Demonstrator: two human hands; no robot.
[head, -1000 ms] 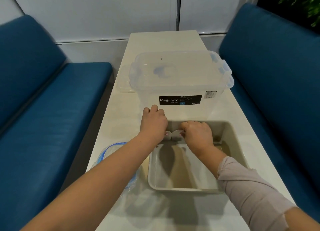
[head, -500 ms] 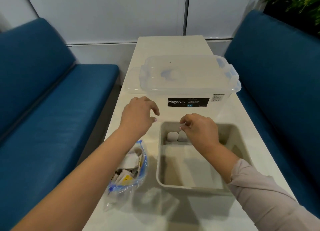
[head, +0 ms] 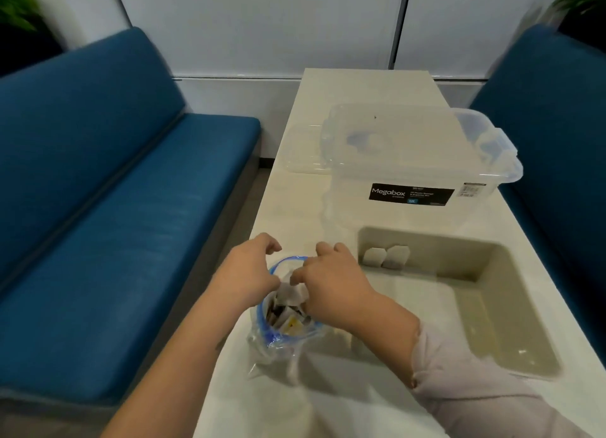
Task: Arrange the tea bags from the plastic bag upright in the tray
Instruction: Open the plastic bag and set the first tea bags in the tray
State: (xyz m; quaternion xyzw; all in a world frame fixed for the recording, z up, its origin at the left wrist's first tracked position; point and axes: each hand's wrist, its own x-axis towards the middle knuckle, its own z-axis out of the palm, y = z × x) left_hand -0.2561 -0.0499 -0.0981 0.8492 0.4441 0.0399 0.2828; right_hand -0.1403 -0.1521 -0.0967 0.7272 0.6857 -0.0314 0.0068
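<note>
The clear plastic bag (head: 278,345) with a blue zip rim stands open on the table, left of the tray, with several tea bags (head: 290,316) inside. Both hands are at its mouth. My left hand (head: 249,273) hovers over the rim's left side with its fingers loosely curled and holding nothing I can see. My right hand (head: 331,283) reaches in from the right and its fingertips pinch the topmost tea bag (head: 290,295). The beige tray (head: 524,309) lies to the right. Two tea bags (head: 387,257) stand upright in its far-left corner.
A clear lidded Megabox storage box (head: 416,162) stands just behind the tray on the narrow cream table (head: 360,86). Blue benches (head: 131,208) run along both sides of the table. A white wall closes off the far end.
Both hands have left the two tea bags in the tray and moved left to the plastic bag's mouth. The camera has swung left. The two tea bags stay upright.
</note>
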